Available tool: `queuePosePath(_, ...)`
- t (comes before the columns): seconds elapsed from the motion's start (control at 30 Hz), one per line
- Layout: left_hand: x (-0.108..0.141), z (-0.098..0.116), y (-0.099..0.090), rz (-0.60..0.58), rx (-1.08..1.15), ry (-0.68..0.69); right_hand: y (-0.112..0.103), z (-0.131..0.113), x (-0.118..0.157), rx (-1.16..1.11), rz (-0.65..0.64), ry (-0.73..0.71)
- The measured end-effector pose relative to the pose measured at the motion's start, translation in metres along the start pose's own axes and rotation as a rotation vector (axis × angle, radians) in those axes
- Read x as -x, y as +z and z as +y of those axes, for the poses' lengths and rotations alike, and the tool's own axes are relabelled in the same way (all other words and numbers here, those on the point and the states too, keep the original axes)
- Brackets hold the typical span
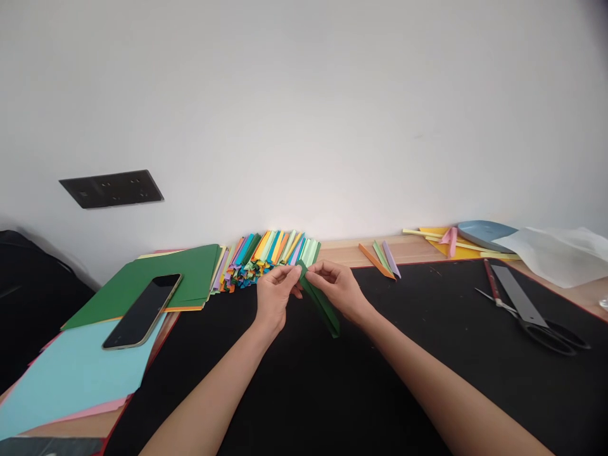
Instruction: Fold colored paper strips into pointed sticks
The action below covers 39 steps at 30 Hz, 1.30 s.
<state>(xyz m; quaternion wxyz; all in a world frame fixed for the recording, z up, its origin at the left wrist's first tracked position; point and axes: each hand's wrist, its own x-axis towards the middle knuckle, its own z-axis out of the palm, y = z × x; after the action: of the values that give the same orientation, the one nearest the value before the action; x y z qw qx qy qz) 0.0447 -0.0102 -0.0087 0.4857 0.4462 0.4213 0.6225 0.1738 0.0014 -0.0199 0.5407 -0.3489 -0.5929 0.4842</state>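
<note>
A folded strip of dark green paper (323, 308) hangs between my two hands above the black mat (304, 386). My left hand (277, 294) pinches its upper end from the left. Close by, my right hand (339, 288) grips the same end from the right, thumb and fingers pressed together. The strip's lower end points down toward me and to the right. Just behind my left hand is a pile of folded paper strips (259, 256) in many colours. Three more folded strips (380, 259), orange, light green and purple, lie to the right at the mat's far edge.
At left, a phone (142, 311) rests across green sheets (137, 285) and light blue sheets (76, 373). Scissors (546, 335), a metal ruler (517, 296) and a red-handled craft tool (493, 280) lie at right. Behind them are a blue tray (487, 234), paper scraps and white wrapping (565, 253).
</note>
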Motion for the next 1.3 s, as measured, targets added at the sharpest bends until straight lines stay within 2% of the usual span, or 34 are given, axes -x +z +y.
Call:
queuePosePath(0.2, 0.0006, -0.001, -0.0007, -0.019, -0.04, 0.02, 0.0002, -0.0041, 0.0016, -0.005, 0.021, 0.012)
queuePosePath(0.47, 0.0001, -0.0004, 0.0014, -0.056, -0.028, -0.042, -0.0039, -0.0038, -0.0003, 0.094, 0.045, 0.037)
queuePosePath(0.8, -0.0017, 0.0001, -0.0014, -0.063, 0.001, -0.079, -0.0034, -0.0055, -0.0007, 0.151, 0.022, -0.007)
queuePosePath(1.3, -0.007, 0.0034, -0.0033, -0.031, 0.041, -0.156, -0.0014, 0.0025, -0.0063, 0.141, 0.021, 0.034)
